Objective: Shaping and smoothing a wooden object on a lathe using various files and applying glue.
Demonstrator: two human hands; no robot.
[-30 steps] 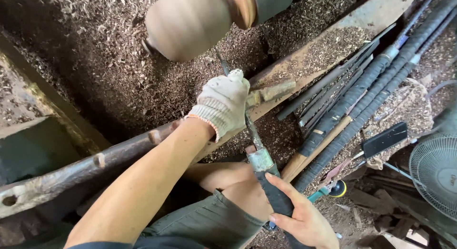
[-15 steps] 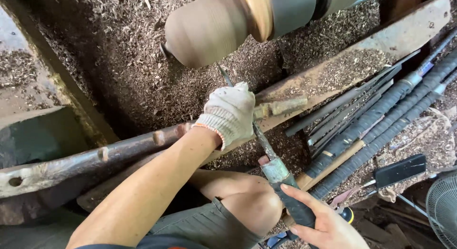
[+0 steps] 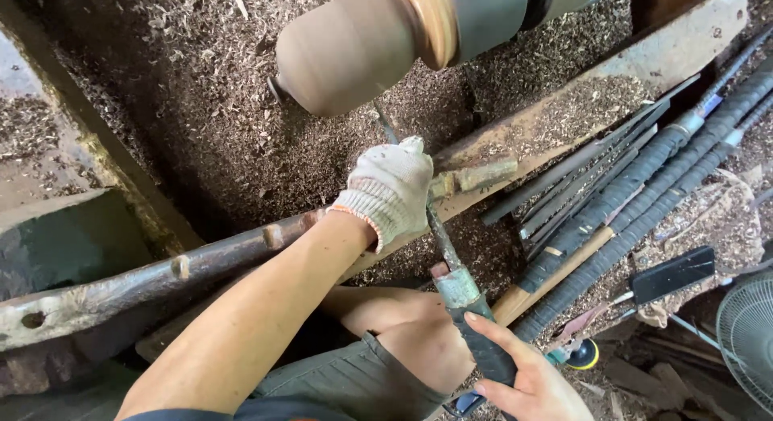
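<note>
While both hands steady it, steel chisel (image 3: 439, 236) meets smooth rounded wood (image 3: 346, 51).

**What the view hides**

The right hand (image 3: 527, 381) is cut off by the bottom edge, its palm out of sight. The gloved left hand (image 3: 390, 191) covers the middle of the long chisel (image 3: 447, 256), whose tip disappears behind the rounded wooden workpiece (image 3: 346, 51). The workpiece surface is smeared by blur. The fan (image 3: 749, 332) runs past the right edge.
</note>
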